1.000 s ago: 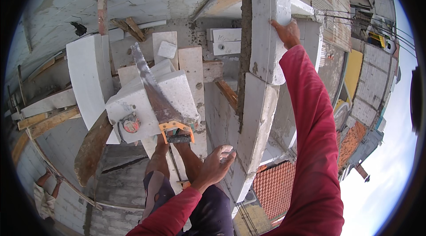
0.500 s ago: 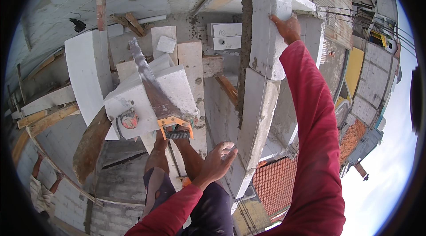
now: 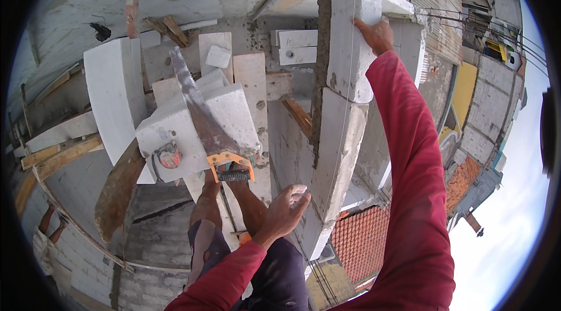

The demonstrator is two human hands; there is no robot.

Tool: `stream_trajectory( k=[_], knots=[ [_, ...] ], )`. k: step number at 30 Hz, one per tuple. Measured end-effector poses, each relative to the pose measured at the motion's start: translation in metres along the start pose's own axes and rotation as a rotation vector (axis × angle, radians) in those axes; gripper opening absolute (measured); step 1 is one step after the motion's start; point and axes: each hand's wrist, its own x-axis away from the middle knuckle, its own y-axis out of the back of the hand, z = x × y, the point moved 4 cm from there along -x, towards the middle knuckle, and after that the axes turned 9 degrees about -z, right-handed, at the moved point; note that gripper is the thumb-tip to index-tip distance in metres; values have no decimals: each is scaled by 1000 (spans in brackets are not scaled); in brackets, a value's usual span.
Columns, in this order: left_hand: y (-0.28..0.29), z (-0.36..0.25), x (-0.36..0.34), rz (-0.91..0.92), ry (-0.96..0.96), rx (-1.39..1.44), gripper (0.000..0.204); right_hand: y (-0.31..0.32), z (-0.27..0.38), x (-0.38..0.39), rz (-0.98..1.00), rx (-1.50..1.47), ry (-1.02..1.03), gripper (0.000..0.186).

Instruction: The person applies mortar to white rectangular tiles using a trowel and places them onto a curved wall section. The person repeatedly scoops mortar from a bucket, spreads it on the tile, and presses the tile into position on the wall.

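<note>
My right hand (image 3: 377,36) reaches far forward on a straight arm and clasps the outer edge of a white lightweight block (image 3: 345,48) at the top of the wall. My left hand (image 3: 286,213) hovers empty beside the nearer white block (image 3: 333,159), fingers loosely curled and a little apart. A thin string runs lengthwise over both blocks. Left of my hands, a handsaw (image 3: 204,118) with an orange and black handle lies across white blocks (image 3: 234,115). Next to it on the block sits a red and grey tape measure (image 3: 169,156).
My feet stand on scaffold planks (image 3: 252,86). A weathered board (image 3: 120,194) juts out at left, near a large white block (image 3: 114,92). Two small blocks (image 3: 298,48) lie ahead. Another person's arms (image 3: 52,226) show at lower left. Beyond the wall the ground drops toward tiled roofs (image 3: 362,244).
My right hand stays on the far block and my left hand has barely moved. The view shifts slightly, and the other person's arms at lower left have changed position.
</note>
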Motion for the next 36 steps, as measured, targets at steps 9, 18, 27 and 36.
stream_trajectory(
  k=[9, 18, 27, 36],
  knots=[
    [-2, 4, 1, -7, 8, -14, 54, 5, 3, 3, -42, 17, -13, 101],
    [-5, 3, 0, -14, -24, -19, 56, 7, 10, 12, -61, 39, -56, 103],
    [-8, 2, -3, -34, -43, -22, 59, 8, 8, 12, -57, -10, -8, 103],
    [-10, -1, -3, -18, -7, 1, 52, 2, -1, 6, -69, -49, 2, 103]
  ],
)
